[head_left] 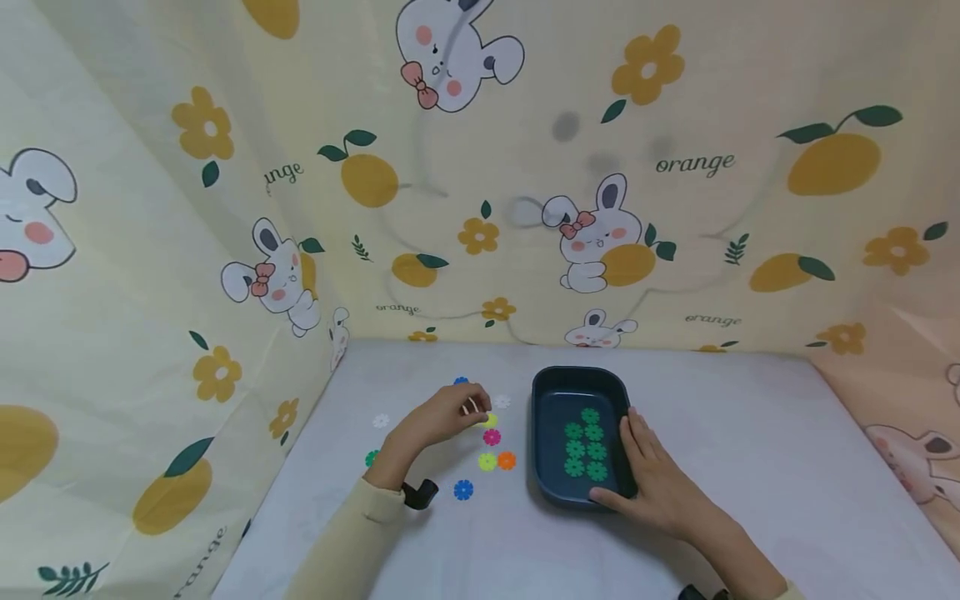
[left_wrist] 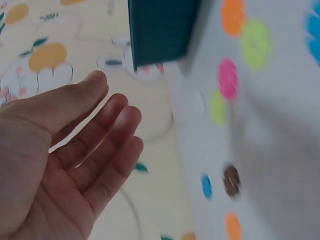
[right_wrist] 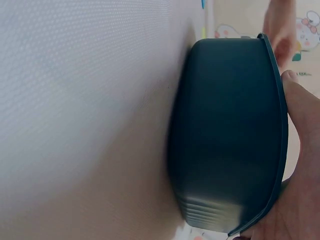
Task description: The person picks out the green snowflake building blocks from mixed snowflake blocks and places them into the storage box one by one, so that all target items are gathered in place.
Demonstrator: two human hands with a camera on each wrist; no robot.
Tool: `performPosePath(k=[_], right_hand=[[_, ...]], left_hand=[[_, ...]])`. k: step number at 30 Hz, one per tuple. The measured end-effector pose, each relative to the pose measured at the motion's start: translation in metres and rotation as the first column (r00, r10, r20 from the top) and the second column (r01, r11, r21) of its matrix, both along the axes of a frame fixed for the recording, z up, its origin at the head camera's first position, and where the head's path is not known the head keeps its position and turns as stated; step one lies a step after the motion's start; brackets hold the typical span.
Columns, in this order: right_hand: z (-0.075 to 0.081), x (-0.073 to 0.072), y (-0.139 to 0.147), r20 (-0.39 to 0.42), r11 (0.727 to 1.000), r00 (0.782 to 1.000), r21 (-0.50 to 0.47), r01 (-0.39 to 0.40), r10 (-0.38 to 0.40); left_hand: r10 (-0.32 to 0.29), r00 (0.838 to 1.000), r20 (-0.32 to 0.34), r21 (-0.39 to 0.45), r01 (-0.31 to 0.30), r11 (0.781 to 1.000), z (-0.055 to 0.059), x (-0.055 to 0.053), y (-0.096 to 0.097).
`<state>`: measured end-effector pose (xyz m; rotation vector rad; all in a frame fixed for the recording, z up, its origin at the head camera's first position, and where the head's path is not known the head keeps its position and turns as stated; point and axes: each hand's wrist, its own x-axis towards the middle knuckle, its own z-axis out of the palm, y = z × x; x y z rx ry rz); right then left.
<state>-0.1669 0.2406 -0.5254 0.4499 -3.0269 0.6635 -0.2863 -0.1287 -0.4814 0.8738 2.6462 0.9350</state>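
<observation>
My left hand (head_left: 444,415) hovers over the loose flower-shaped plastic discs left of the tray, its fingers loosely bent. In the left wrist view, nothing lies between thumb and fingers. Close under its fingertips are a yellow disc (head_left: 490,421) and a pink disc (head_left: 492,437). My right hand (head_left: 663,492) rests against the right side of a dark blue-green tray (head_left: 551,497), fingers straight along the wall and thumb at the near rim. Inside the tray, several green discs (head_left: 573,448) lie in two columns. In the right wrist view, the tray's outer wall (right_wrist: 227,125) fills the middle.
Near the left hand lie a lime disc (head_left: 487,461), an orange disc (head_left: 507,461), a blue disc (head_left: 463,490) and a white disc (head_left: 382,421). A green disc (head_left: 371,457) shows partly behind the left wrist. A patterned cloth (head_left: 510,267) hangs behind the white table (head_left: 750,467).
</observation>
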Motion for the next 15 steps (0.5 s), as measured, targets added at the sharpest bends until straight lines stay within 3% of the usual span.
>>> performPosePath(k=[6, 10, 15], right_hand=[[-0.003, 0.0, 0.001, 0.006, 1.0, 1.0, 0.007, 0.007, -0.007], [-0.002, 0.0, 0.001, 0.005, 1.0, 1.0, 0.003, 0.009, -0.009], [-0.002, -0.001, 0.0, 0.003, 1.0, 1.0, 0.001, -0.002, 0.002]], left_hand=[[0.141, 0.99, 0.002, -0.007, -0.141, 0.99, -0.013, 0.011, -0.047], [0.239, 0.971, 0.005, -0.019, -0.238, 0.971, -0.02, 0.021, -0.075], [0.35, 0.936, 0.032, -0.053, -0.348, 0.936, -0.034, 0.034, -0.108]])
